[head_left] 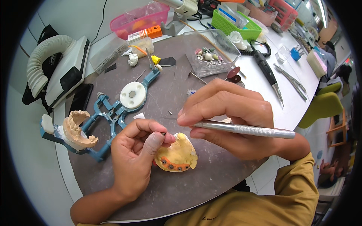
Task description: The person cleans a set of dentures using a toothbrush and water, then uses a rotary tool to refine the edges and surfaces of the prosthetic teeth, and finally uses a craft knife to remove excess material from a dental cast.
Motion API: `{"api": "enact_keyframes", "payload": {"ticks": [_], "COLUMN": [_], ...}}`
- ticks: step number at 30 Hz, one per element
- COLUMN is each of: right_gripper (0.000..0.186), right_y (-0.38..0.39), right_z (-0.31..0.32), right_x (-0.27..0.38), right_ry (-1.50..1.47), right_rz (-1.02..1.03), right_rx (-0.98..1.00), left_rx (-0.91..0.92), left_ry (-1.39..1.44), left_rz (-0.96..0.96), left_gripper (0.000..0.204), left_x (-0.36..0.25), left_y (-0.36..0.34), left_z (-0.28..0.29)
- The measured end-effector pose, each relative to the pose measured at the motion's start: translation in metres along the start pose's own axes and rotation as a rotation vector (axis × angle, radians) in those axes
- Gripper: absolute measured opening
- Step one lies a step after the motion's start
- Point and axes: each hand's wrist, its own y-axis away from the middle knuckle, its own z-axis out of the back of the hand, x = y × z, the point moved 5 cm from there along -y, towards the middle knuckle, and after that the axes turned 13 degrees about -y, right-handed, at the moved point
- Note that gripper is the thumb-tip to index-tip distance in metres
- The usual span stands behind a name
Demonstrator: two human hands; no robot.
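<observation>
My right hand (235, 109) is closed around a silver craft knife with a knurled handle (249, 129). Its thin blade points left, toward my other hand. My left hand (132, 162) pinches a tiny dark metal piece (163, 133) between thumb and fingertips. Just beneath those fingertips a yellow plaster dental model (173, 147) lies on the mat, partly covered by them. An orange gum strip (175, 165) with several dark round implant fittings runs along its near side. A small metal cylinder (170, 112) rests on the mat beyond the blade.
A blue articulator (113, 116) bearing a beige dental cast (77, 130) stands left. Behind are a clear box of burs (211, 56), a pink basket (139, 22) and a green basket (236, 26). A black handpiece (266, 69) and metal pliers (292, 81) lie at the right.
</observation>
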Motion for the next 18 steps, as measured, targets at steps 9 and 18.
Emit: {"api": "enact_keyframes", "payload": {"ticks": [9,18], "right_gripper": [0.022,0.024], "right_y": [0.006,0.007], "right_z": [-0.004,-0.006], "right_x": [0.014,0.010], "right_ry": [0.117,0.134], "right_rz": [-0.036,-0.071], "right_rx": [0.071,0.091], "left_rx": [0.011,-0.002], "left_ry": [0.021,0.004], "left_rz": [0.002,-0.002], "left_gripper": [0.013,0.011], "left_x": [-0.004,-0.004], "left_y": [0.001,0.001], "left_z": [-0.001,-0.002]}}
